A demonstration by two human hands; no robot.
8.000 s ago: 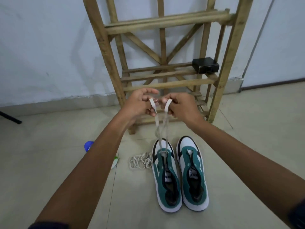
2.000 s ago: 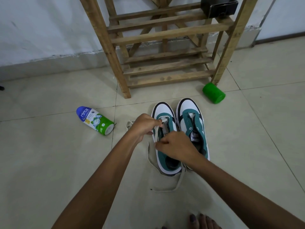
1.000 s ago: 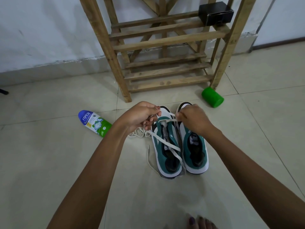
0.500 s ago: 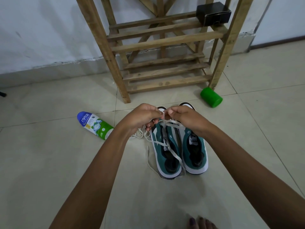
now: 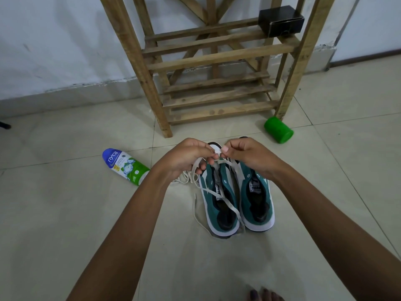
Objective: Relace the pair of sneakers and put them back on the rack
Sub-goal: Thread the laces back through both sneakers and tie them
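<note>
The white lace is trailing heelward along the left sneaker, whose long axis is pointing toward the wooden rack. Directly above its toe, the left hand and right hand are both pinching the lace, fingertips nearly touching. The right sneaker is lying alongside, unlaced.

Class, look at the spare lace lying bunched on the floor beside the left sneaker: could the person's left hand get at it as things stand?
Probably yes, once freed. The spare lace lies on open floor just below the left hand, with nothing between them. But that hand now pinches the lace being threaded into the left sneaker, so it must let go first.
</note>
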